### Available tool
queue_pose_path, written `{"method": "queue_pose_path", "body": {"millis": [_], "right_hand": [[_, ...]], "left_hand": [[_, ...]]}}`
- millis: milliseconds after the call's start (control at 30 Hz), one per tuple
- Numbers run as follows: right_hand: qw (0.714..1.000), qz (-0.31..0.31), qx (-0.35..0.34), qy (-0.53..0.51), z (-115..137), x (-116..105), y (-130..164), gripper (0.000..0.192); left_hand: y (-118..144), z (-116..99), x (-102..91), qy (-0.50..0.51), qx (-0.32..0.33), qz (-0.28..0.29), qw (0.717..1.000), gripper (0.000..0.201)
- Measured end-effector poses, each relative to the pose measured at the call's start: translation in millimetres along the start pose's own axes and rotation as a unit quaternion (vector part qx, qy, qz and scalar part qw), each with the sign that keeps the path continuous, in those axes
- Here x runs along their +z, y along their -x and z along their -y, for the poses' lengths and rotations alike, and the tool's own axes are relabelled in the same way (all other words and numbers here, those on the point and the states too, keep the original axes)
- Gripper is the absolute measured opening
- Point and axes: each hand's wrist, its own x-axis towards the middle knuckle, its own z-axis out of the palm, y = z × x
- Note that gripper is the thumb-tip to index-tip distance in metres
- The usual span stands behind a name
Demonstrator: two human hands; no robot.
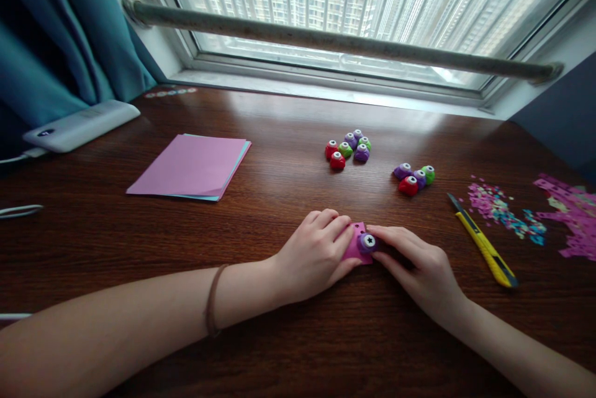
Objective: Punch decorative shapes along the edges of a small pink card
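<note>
Both hands (pixel 367 255) pressed on purple punch (pixel 367 241), pink paper (pixel 354 246) mostly hidden beneath.

My arms were bare from the edge of the view down to the fingers, with no sleeves on either one. Around my left wrist I wore a thin brown band (pixel 213 300), plain and narrow like a hair tie, sitting loosely just behind the hand. My left grip (pixel 314 255) carried no rings and no watch, and its nails were short and unpainted as far as could be seen. My right grip (pixel 419 267) was likewise bare, with nothing on its wrist or fingers.
</note>
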Motion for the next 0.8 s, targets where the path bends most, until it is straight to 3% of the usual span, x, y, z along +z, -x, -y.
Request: {"method": "queue_pose_path", "body": {"millis": [100, 233, 500, 667, 800], "right_hand": [[1.000, -0.007, 0.001, 0.010, 0, -1, 0, 0.038], [0.999, -0.021, -0.022, 0.017, 1, -2, -1, 0.041], [0.982, -0.090, -0.137, 0.089, 10, -9, 4, 0.054], [0.956, 0.007, -0.264, 0.127, 29, -13, 6, 0.048], [0.918, 0.077, -0.358, 0.153, 56, -14, -2, 0.038]], "left_hand": [[1, 0, 1.6, -0.023, 0.019, -0.042, 0.999, 0.046], [3, -2, 1.3, -0.081, 0.103, -0.095, 0.987, 0.044], [6, -5, -4.4, -0.099, 0.162, -0.127, 0.974, 0.041], [7, -8, -5.7, 0.005, 0.261, -0.128, 0.957, 0.019], [10, -17, -6.0, 0.070, 0.403, -0.078, 0.909, 0.033]]}}
